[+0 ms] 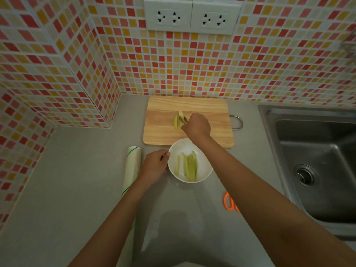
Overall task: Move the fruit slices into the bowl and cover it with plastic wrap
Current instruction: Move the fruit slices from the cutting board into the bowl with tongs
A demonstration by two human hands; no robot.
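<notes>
Looking down from the head view, we are seeing the right hand [196, 125] reaching over the wooden cutting board [212, 135], its fingers curling around something thin and dark (tongs or a fork, we cannot tell which) that is meeting the last fruit slices [178, 121] near the board's middle. The tool is touching or pinching them; whether a slice is already lifting, we cannot tell. The left hand [154, 164] is steadying the white bowl [202, 171], thumb and fingers pinching its left rim. Several pale green slices are already lying inside it, lengthwise. The bowl is sitting on the grey tabletop [77, 189], just in front of the board's near edge.

The plastic wrap roll [132, 168] is lying just left of the left hand, waiting for the covering step. Orange scissors [230, 202] are resting beside the right forearm, and the sink [317, 170] is on the right.

We are judging the transfer nearly done. To do it well, we are advising a gentle squeeze so the soft slices are not bruising, a short low carry, and keeping the bowl pinned.
</notes>
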